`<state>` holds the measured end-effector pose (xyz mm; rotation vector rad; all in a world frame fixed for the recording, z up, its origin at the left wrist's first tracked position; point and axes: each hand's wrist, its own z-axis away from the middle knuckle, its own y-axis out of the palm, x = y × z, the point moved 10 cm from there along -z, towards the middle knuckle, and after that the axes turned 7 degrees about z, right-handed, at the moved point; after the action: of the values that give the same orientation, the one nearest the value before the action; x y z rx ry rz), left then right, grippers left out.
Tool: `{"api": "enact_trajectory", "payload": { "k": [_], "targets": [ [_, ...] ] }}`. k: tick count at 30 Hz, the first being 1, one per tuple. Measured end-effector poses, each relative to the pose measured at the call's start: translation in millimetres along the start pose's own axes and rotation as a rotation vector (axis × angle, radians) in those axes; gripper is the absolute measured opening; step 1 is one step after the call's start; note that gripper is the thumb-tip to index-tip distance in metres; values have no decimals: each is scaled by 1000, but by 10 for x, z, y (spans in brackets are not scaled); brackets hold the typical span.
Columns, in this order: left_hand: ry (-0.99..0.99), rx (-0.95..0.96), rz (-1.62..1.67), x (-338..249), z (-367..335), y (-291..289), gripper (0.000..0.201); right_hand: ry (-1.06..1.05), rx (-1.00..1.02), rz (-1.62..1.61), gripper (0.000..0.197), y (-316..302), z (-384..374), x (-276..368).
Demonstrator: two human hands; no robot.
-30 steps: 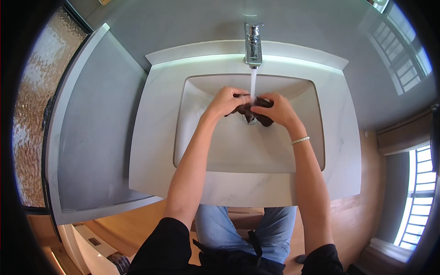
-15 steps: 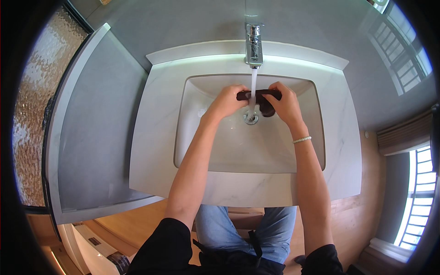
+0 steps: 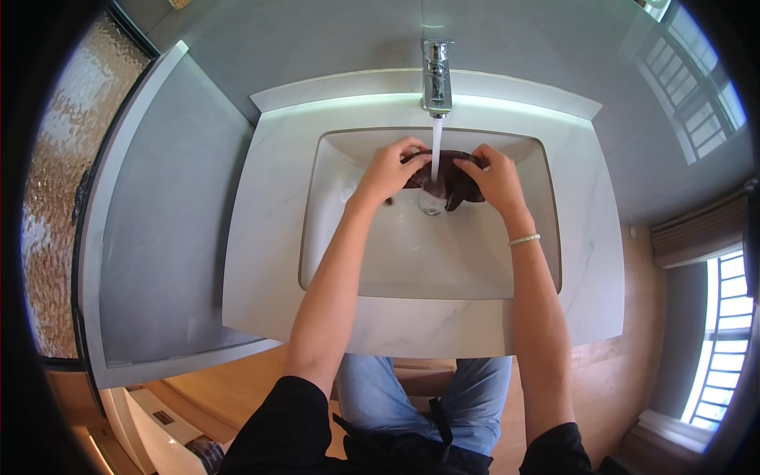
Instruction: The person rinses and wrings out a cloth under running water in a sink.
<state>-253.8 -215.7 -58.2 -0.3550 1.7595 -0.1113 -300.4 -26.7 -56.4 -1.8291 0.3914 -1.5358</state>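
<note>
A dark brown piece of wet cloth (image 3: 461, 182) is spread between my two hands inside the white sink (image 3: 412, 265). My left hand (image 3: 386, 172) pinches its left end, and my right hand (image 3: 499, 180) grips the right end, wearing a pale beaded bracelet (image 3: 524, 239) at the wrist. From the chrome faucet (image 3: 436, 77) a water stream (image 3: 436, 142) falls onto the middle of the cloth. Folds hang toward the drain (image 3: 431, 206), which is partly covered by splashing water. The exact kind of cloth item cannot be made out.
Around the basin runs a white marbled countertop (image 3: 427, 326) with a raised back edge. A grey panel (image 3: 174, 214) stands at the left, a grey wall (image 3: 538, 47) behind. Barred window (image 3: 724, 340) at the far right. My legs in jeans (image 3: 380, 400) are below the counter.
The cloth has gone from a bunched, narrow roll to a wider spread under the stream. Both hands stay near the same place, and a dark end now shows below my left hand.
</note>
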Motion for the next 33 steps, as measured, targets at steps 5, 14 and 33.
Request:
{"api": "enact_trajectory", "payload": {
  "k": [5,14,33],
  "targets": [
    [-37,44,-137,-33,-45,16,26,-53,-18,-113,46,36,9,-21],
    [-474,26,648,207,94,209,24,-434,-42,151,67,348,293,590],
    [-187,103,-204,34,12,93,44,-165,-359,-544,16,-372,22,59]
  ]
}}
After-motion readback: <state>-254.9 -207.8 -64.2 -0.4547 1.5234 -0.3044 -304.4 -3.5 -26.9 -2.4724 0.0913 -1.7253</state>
